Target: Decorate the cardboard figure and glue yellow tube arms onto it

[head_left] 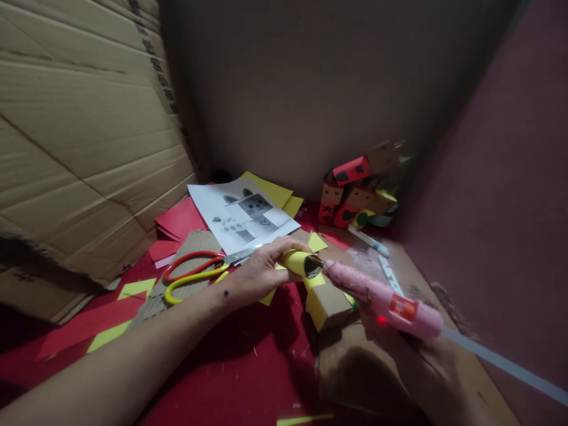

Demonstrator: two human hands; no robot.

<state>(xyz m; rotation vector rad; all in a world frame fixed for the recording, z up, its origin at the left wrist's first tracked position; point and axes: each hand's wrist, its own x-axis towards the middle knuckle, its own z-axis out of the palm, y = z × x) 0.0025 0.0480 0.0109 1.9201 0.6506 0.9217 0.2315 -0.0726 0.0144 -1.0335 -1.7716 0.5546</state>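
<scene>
My left hand (261, 269) is closed round a yellow paper-covered tube (293, 262), its open end facing right. In my right hand (390, 337) is a pink glue gun (368, 290), a red light glowing on its side and a pale glue stick coming out of its back. The gun's nozzle touches or nearly touches the tube's open rim. Just below the tube is a small cardboard box with yellow sides (328, 305); whether it is joined to the tube cannot be made out.
Scissors (195, 275) lie left of my left hand. Behind are a printed sheet (244, 213), red paper (181, 219) and several decorated tubes (350, 171). Markers (369, 239) lie at the right. A large cardboard sheet (80, 130) stands left; a wall rises behind.
</scene>
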